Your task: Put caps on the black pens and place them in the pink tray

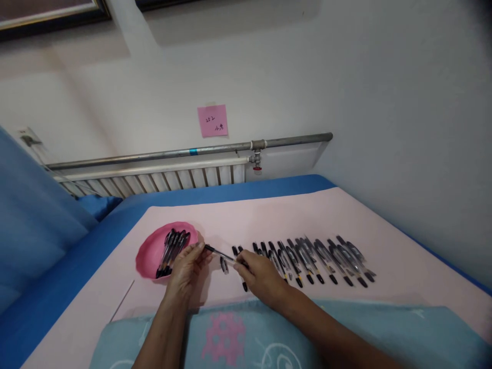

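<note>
Between my two hands a clear pen with black ends (221, 253) is held slantwise above the pink sheet. My left hand (187, 269) pinches its black left end, beside the pink bowl. The fingers of my right hand (263, 277) are closed round its other end, which they partly hide. Just below the held pen, a small dark pen cap or clip (224, 265) lies on the sheet. A long row of pens and loose parts (307, 259) stretches out to the right of my right hand. Several pens (175, 251) lie together inside the pink bowl (145, 260).
A pale pink sheet (246, 215) covers the blue surface (230, 193). Along the near edge lies a light blue patterned cloth (346, 318). A thin white stick (122, 301) rests left of my left arm. Behind are a radiator (165, 179), a pipe (223, 149) and the wall.
</note>
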{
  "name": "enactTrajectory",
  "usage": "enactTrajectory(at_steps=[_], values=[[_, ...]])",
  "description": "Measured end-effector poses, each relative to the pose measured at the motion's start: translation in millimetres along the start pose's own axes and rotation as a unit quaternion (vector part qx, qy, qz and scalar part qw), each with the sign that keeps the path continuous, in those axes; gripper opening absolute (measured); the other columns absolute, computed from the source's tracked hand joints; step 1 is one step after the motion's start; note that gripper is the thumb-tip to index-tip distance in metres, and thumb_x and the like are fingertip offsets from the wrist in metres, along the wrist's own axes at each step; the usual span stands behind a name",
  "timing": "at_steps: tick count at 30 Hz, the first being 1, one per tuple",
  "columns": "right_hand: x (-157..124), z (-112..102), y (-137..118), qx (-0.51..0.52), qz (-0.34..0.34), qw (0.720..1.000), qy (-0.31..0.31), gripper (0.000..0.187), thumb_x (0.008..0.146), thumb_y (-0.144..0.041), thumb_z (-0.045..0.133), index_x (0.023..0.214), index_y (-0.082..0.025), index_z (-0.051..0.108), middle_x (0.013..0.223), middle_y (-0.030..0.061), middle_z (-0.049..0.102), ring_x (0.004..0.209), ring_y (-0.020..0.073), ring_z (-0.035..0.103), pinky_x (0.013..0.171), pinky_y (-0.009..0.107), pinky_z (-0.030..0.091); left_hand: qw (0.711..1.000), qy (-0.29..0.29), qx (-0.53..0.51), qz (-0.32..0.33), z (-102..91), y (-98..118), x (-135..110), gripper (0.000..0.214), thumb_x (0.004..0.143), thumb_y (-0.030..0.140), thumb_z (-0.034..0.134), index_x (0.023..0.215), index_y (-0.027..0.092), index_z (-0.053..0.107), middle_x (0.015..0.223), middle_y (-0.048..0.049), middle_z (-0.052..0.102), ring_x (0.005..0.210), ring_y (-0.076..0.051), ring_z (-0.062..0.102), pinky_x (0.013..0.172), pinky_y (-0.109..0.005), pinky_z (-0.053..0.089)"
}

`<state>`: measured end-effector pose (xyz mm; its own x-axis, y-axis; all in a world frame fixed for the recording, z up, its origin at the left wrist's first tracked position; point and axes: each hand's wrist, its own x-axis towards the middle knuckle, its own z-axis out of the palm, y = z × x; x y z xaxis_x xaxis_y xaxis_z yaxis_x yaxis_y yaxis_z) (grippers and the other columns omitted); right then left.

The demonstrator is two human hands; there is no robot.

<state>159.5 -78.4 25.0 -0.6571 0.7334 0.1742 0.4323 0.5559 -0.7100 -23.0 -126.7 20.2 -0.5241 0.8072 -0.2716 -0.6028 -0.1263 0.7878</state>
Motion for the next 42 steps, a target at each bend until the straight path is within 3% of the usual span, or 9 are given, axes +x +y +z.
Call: enactTrajectory(at_steps=[12, 15, 18, 22, 24, 28, 31, 35, 42], values=[[2, -3, 1, -0.057, -0.01, 0.998, -0.015, 0.014, 0.081, -0.024, 0.045, 0.077, -0.018, 0.057, 0.07, 0.0006, 0.058, 0.065, 0.0117, 0.05, 0.056, 0.021, 0.027, 0.99, -0.05, 0.132, 0.023, 14.3, -11, -10, 0.022, 0.062, 0.029, 0.069, 0.071, 0.013, 0.058, 0.065, -0.0023, 0.062, 0.056, -0.012, 0.057, 0.053, -0.023, 0.044], [5, -8, 4, -0.04, 0.01, 0.999, 0.019, 0.016, 0.082, -0.025, 0.044, 0.083, -0.019, 0.059, 0.075, 0.0021, 0.061, 0.069, 0.0128, 0.053, 0.058, 0.021, 0.03, 0.954, -0.04, 0.285, 0.086, 16.1, -19, -13, 0.022, 0.068, 0.036, 0.062, 0.068, 0.015, 0.058, 0.058, -0.0003, 0.057, 0.05, -0.011, 0.05, 0.049, -0.022, 0.034], [6, -10, 6, -0.028, 0.013, 0.999, 0.023, 0.018, 0.083, -0.026, 0.044, 0.085, -0.019, 0.06, 0.076, 0.002, 0.062, 0.069, 0.0129, 0.054, 0.058, 0.021, 0.032, 0.893, -0.016, 0.425, 0.146, 15.5, -28, -12, 0.021, 0.06, 0.031, 0.069, 0.053, 0.017, 0.054, 0.047, 0.0018, 0.05, 0.049, -0.012, 0.045, 0.049, -0.022, 0.024], [6, -9, 6, -0.033, 0.008, 0.999, 0.024, 0.017, 0.082, -0.026, 0.045, 0.084, -0.019, 0.06, 0.074, 0.0014, 0.062, 0.067, 0.0125, 0.054, 0.058, 0.021, 0.032, 0.831, 0.019, 0.531, 0.165, 16.3, -34, -9, 0.022, 0.053, 0.02, 0.073, 0.046, 0.02, 0.052, 0.042, 0.0021, 0.045, 0.052, -0.016, 0.047, 0.051, -0.023, 0.02], [6, -8, 6, -0.034, 0.005, 0.999, 0.023, 0.016, 0.082, -0.025, 0.045, 0.083, -0.019, 0.06, 0.074, 0.0014, 0.062, 0.067, 0.0125, 0.054, 0.058, 0.021, 0.032, 0.843, 0.024, 0.517, 0.149, 17.6, -32, -10, 0.022, 0.054, 0.016, 0.071, 0.044, 0.02, 0.052, 0.039, 0.0024, 0.045, 0.047, -0.015, 0.046, 0.049, -0.023, 0.022], [4, -9, 5, -0.027, 0.0, 0.999, 0.018, 0.016, 0.081, -0.025, 0.045, 0.083, -0.019, 0.06, 0.074, 0.0011, 0.062, 0.068, 0.0125, 0.054, 0.057, 0.021, 0.031, 0.937, -0.033, 0.345, 0.034, 18.2, -18, -11, 0.017, 0.063, 0.023, 0.065, 0.05, 0.017, 0.055, 0.041, 0.002, 0.051, 0.039, -0.011, 0.046, 0.043, -0.021, 0.03], [2, -7, 3, -0.016, -0.006, 1.0, 0.01, 0.017, 0.081, -0.026, 0.044, 0.084, -0.02, 0.06, 0.071, 0.0004, 0.06, 0.066, 0.0123, 0.053, 0.056, 0.021, 0.03, 0.987, -0.025, 0.16, -0.015, 15.1, -6, -7, 0.009, 0.067, 0.022, 0.062, 0.063, 0.015, 0.058, 0.056, -0.0009, 0.061, 0.052, -0.014, 0.059, 0.05, -0.023, 0.044], [-1, -3, -1, -0.001, -0.017, 1.0, -0.01, 0.015, 0.081, -0.026, 0.045, 0.081, -0.019, 0.059, 0.067, -0.0006, 0.058, 0.064, 0.0117, 0.051, 0.055, 0.021, 0.029, 1.0, 0.024, 0.004, -0.02, 9.9, 2, 1, 0.002, 0.069, 0.014, 0.058, 0.067, 0.015, 0.057, 0.062, -0.0023, 0.065, 0.061, -0.015, 0.064, 0.063, -0.029, 0.051], [-2, -3, -5, 0.012, -0.015, 1.0, -0.023, 0.016, 0.081, -0.025, 0.044, 0.08, -0.019, 0.059, 0.065, -0.0013, 0.057, 0.063, 0.0111, 0.05, 0.055, 0.02, 0.029, 0.997, 0.028, -0.055, -0.039, 7.2, 6, 4, 0.005, 0.072, 0.012, 0.056, 0.069, 0.013, 0.058, 0.063, -0.0032, 0.066, 0.063, -0.014, 0.065, 0.063, -0.027, 0.053]])
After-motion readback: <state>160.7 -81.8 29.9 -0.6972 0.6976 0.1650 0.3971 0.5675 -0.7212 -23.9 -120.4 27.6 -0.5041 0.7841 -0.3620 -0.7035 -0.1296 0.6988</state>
